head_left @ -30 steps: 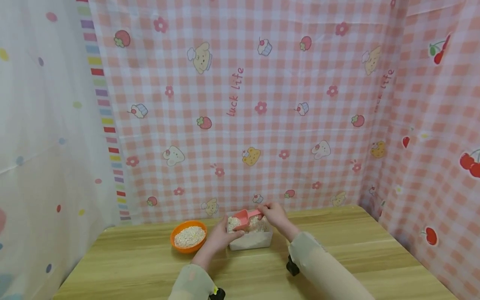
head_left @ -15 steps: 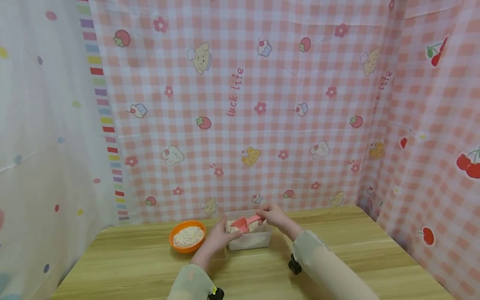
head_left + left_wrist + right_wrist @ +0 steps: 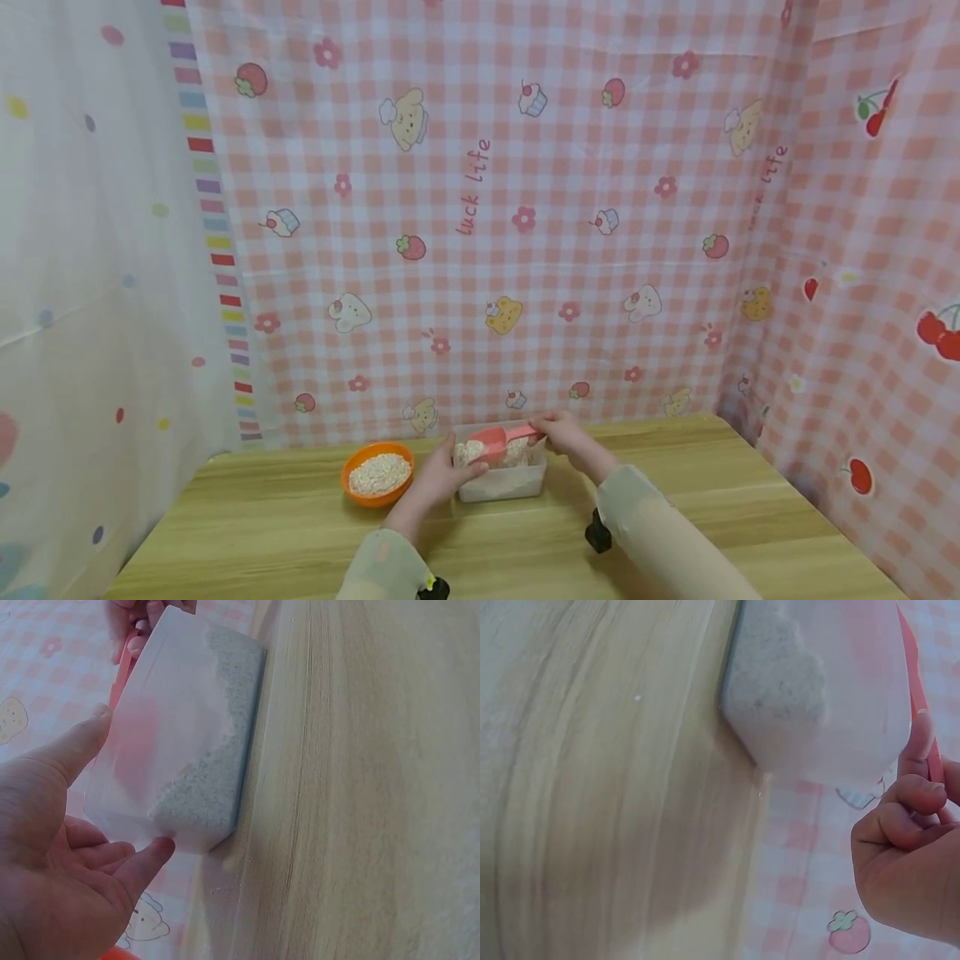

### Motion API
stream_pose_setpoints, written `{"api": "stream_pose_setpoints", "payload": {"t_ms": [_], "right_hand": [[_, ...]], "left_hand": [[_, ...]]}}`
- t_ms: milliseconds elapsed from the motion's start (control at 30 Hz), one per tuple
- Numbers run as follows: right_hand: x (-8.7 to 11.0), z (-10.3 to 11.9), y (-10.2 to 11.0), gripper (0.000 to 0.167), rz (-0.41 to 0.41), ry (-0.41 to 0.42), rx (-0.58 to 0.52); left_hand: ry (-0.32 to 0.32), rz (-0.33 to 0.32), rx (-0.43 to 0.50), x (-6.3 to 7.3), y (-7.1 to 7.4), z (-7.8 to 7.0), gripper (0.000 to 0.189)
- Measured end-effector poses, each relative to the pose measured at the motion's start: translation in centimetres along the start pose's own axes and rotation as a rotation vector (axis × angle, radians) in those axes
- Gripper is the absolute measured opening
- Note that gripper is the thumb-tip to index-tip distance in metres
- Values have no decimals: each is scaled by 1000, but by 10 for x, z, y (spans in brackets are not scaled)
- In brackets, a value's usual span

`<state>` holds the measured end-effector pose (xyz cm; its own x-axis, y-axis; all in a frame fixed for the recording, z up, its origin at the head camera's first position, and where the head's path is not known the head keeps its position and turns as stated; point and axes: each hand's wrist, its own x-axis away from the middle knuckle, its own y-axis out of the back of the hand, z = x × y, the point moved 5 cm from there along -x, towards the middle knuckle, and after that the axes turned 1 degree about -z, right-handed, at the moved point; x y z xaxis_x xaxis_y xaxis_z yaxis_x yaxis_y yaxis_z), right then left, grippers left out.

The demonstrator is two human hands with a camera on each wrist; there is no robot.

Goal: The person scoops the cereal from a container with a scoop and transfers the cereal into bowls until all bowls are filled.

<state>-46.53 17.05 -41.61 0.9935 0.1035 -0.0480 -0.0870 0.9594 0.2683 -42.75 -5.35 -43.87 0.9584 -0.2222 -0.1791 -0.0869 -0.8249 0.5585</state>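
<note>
A pink scoop (image 3: 490, 442) is over the pale grain in a translucent white plastic container (image 3: 501, 485); its head dips inside the rim, and a pink blur shows through the wall in the left wrist view. My right hand (image 3: 567, 435) pinches the scoop's handle (image 3: 921, 690) at the container's right end, fingers curled. My left hand (image 3: 437, 475) holds the container's left end, thumb near the rim and fingers round the end wall (image 3: 112, 825). The grain lies in an uneven slope; its exact kind is too small to tell.
Left of the container, an orange bowl (image 3: 377, 475) of similar pale grain stands on the wooden table (image 3: 510, 550). A pink checked curtain (image 3: 480, 275) hangs directly behind the table's back edge. Side curtains hang at left and right.
The scoop dipped lower into the container, then shifted slightly right and tilted. My right hand moved a little to the right with it. My left hand and the container stay in place.
</note>
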Motion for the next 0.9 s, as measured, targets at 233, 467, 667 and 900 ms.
{"api": "stream_pose_setpoints", "payload": {"t_ms": [233,467,667,900], "right_hand": [[1,-8,15,35,-1,-21,-115],[0,-5,26,30,-11,-23,-132],[-2,1,31,30,-13,-10,-125],[-1,4,36,29,-13,-16,-132]], "left_hand": [[1,0,-5,1,1,-3,95],[7,-6,-2,0,0,-1,95],[11,-8,-12,0,0,1,99],[14,8,-8,1,3,-4,102]]}}
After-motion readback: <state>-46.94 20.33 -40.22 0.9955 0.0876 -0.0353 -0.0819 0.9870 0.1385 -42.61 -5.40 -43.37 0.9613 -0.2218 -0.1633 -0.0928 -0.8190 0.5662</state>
